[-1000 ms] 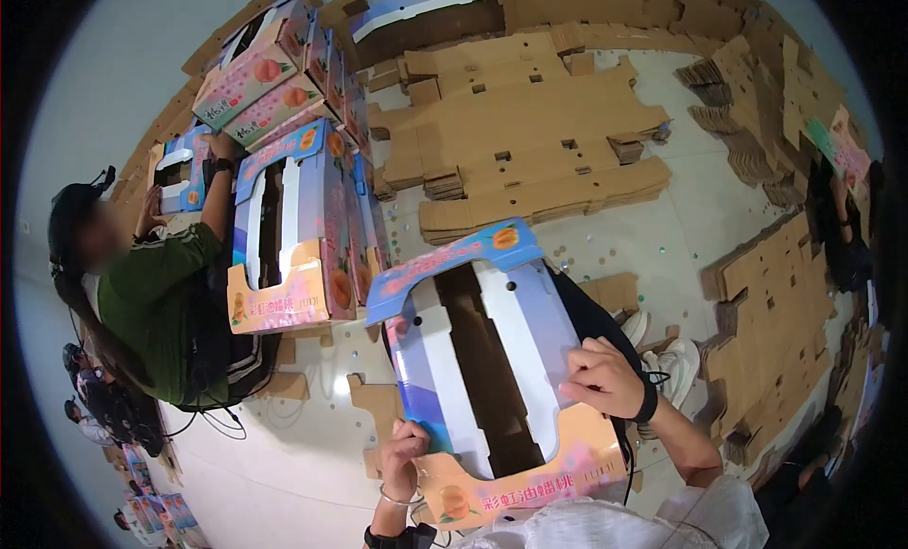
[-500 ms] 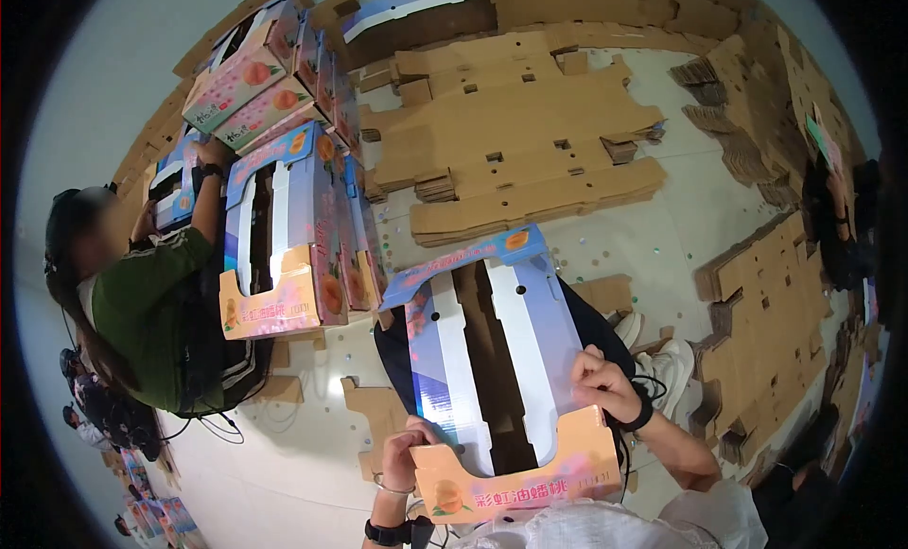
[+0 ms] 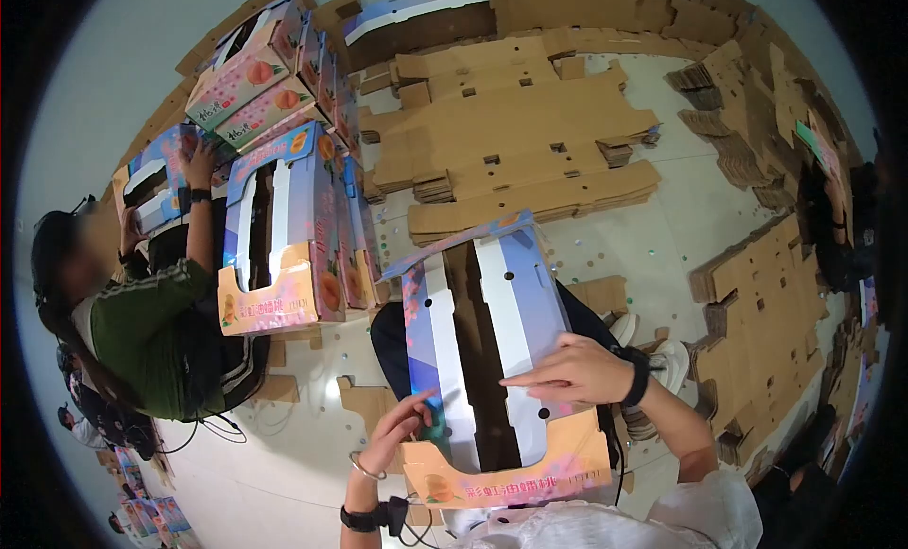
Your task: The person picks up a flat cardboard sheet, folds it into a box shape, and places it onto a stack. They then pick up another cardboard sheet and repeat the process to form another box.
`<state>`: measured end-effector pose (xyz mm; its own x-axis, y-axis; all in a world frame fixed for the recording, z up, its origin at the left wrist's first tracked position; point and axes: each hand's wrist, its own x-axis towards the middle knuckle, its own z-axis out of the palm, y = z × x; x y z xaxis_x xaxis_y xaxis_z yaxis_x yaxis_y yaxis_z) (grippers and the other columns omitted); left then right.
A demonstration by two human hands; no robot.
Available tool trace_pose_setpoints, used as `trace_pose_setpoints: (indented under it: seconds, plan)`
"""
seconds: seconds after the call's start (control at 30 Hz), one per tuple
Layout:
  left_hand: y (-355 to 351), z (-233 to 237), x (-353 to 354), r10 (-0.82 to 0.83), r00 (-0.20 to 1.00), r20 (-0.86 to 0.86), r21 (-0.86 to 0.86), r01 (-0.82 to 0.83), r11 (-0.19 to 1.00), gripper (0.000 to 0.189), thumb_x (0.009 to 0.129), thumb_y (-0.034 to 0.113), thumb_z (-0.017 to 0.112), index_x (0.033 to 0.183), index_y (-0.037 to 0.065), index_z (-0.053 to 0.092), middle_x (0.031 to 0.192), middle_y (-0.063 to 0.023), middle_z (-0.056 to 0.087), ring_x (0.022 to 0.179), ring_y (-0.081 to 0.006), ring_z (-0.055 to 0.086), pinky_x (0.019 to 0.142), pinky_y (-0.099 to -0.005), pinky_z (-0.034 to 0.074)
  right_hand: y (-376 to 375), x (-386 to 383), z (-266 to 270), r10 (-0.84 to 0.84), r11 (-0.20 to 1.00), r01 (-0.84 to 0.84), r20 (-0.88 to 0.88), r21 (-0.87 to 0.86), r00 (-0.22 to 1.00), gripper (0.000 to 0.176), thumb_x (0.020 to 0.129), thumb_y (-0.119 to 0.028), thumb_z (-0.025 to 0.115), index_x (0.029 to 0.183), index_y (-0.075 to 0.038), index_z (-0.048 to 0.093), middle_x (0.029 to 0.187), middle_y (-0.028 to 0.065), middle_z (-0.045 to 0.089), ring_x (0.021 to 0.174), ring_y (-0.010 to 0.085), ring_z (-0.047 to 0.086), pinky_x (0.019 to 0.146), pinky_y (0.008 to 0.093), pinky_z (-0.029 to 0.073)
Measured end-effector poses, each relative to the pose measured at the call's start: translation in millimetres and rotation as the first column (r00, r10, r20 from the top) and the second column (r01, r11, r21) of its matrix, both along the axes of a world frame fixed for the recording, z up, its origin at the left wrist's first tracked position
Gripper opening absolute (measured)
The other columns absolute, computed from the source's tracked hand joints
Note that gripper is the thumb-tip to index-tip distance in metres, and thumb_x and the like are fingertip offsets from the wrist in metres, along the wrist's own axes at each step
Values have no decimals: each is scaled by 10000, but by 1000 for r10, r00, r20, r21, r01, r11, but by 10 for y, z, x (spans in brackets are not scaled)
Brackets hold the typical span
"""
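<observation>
A printed cardboard fruit box (image 3: 506,488) lies across my lap, with its orange end panel towards me. Its two white-edged top flaps (image 3: 515,350) leave a long dark gap down the middle. My right hand (image 3: 579,371) is over the right flap, its index finger stretched towards the gap and nothing held. At the box's left edge, near the corner of the orange panel, is my left hand (image 3: 402,428); its fingers are bent but apart, and seem to touch the side. The blue far end panel (image 3: 463,242) leans outward at the top.
Finished-looking printed boxes (image 3: 274,237) stand stacked at the left. Beside them a person in a green top (image 3: 151,331) handles another box (image 3: 156,185). Flat brown cardboard piles (image 3: 511,123) lie ahead, with more sheets (image 3: 766,313) at the right. Small round scraps dot the floor.
My right hand has left the right edge and moved inward over the flap, index finger extended. The left hand has shifted up the left edge. The far panel tilts lower. The co-worker's box has turned.
</observation>
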<state>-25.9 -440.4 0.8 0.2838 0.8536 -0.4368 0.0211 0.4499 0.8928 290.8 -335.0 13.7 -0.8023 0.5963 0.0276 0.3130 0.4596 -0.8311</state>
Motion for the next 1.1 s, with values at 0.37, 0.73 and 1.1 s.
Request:
trace_pose_setpoints:
  seconds: [0.37,0.73,1.1]
  plan:
    - [625,400,215,-158,421,-893,4,359,933,250,889,339,544,1051,168,625,789,-158,637,733,-346,620,620,-441,472,457,-166,195,-151,834,-55,324,549,934,417,904,-343,507,562,-118,591,548,66,571,525,264,543,659,334,400]
    - [-489,-243,-353,537,809,-239,273,-474,837,432,731,-57,658,1127,43,518,1104,-117,581,1046,-236,574,820,-314,482,116,1834,-778,-668,505,654,224,-563,709,378,786,-193,730,1088,-11,593,903,11,611,933,150,585,735,287,499]
    - [98,360,-637,377,870,-319,378,-249,892,360,675,-35,711,1024,15,641,1128,-88,606,1018,-165,561,846,-273,460,-265,2487,-497,-886,376,756,30,-536,462,363,789,-123,716,1088,9,555,907,58,634,771,129,612,621,270,493]
